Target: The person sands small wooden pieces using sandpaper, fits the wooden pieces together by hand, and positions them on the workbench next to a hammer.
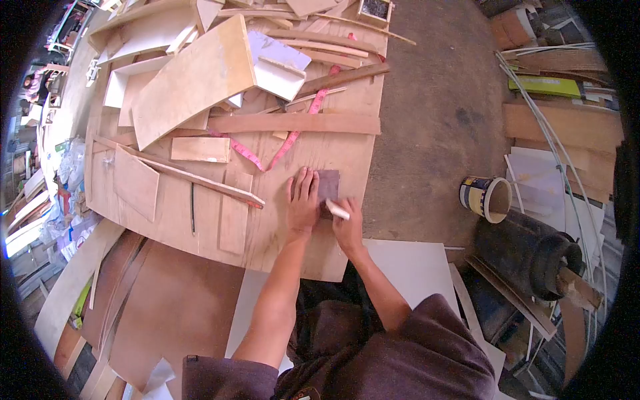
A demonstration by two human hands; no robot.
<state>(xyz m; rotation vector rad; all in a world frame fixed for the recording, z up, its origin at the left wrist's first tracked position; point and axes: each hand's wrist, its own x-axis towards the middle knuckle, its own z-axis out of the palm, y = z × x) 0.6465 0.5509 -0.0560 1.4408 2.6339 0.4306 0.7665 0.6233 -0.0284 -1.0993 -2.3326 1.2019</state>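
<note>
A small grey-brown sheet [329,181], perhaps sandpaper, lies flat near the right edge of the plywood table [273,247]. My left hand [304,203] rests on its left side, fingers stretched out and slightly apart. At the sheet's lower right, my right hand [347,223] is closed round a small pale strip [338,210], whose end sticks out over the sheet. A pink measuring tape [287,147] lies in a V shape beyond my left hand.
Wooden boards [200,80], a long plank [300,123] and a small block [200,149] cover the table's far part. On the floor at the right are a paint bucket [498,199] and a black cylinder [533,257]. A person [30,83] is at the far left.
</note>
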